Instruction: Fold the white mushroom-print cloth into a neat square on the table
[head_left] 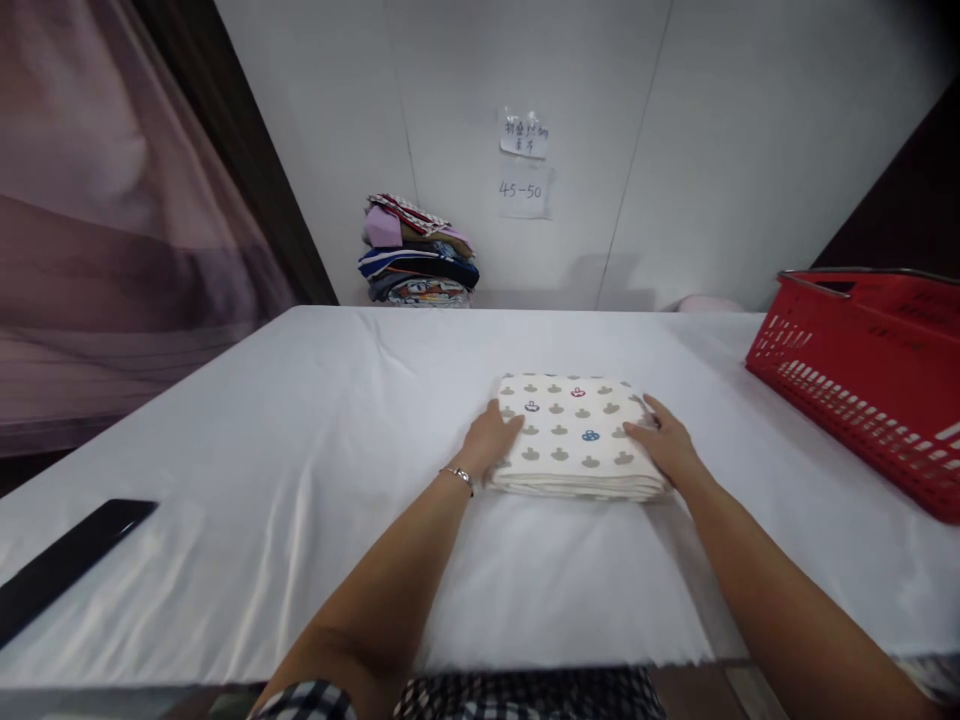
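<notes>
A folded white cloth (568,425) printed with grey mushroom-like shapes, a few of them red, blue and purple, lies flat on the white-covered table. My left hand (490,437) grips its left edge, thumb on top and the other fingers hidden along the side. At the opposite edge my right hand (665,440) holds it the same way, with the thumb over the print. Several even layers show along the cloth's near side. Whether it is lifted at all from the table cannot be told.
A red plastic basket (862,370) stands at the right of the white tablecloth (225,430). A long black object (71,560) lies at the left front. Behind the table rises a stack of folded fabrics (420,255), beside a wall with paper notes (524,190).
</notes>
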